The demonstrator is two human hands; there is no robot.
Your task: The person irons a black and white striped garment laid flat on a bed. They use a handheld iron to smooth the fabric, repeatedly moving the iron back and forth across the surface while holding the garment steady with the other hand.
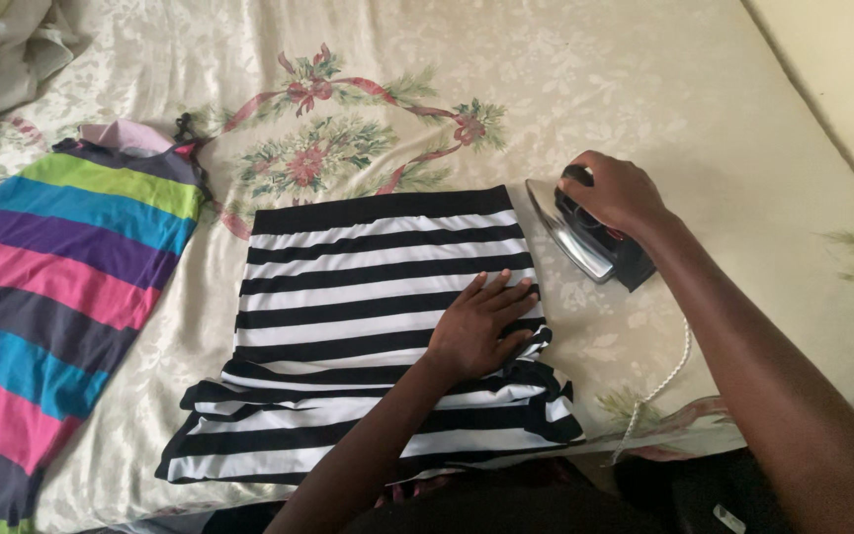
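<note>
A black-and-white striped garment (348,287) lies spread on the bed in front of me, its near part bunched in folds. My left hand (481,321) rests flat on its right side, fingers spread, holding nothing. To the right of the garment a black iron (595,237) stands tipped on its heel with its metal soleplate facing the cloth. My right hand (615,193) grips the iron's handle from above. A white braided cord (659,386) runs from the iron down to the bed's near edge.
A floral cream bedspread (368,109) covers the bed. A multicoloured striped garment (61,287) lies flat at the left. Crumpled pale fabric (2,49) sits at the far left corner. A cream wall (842,69) borders the right side.
</note>
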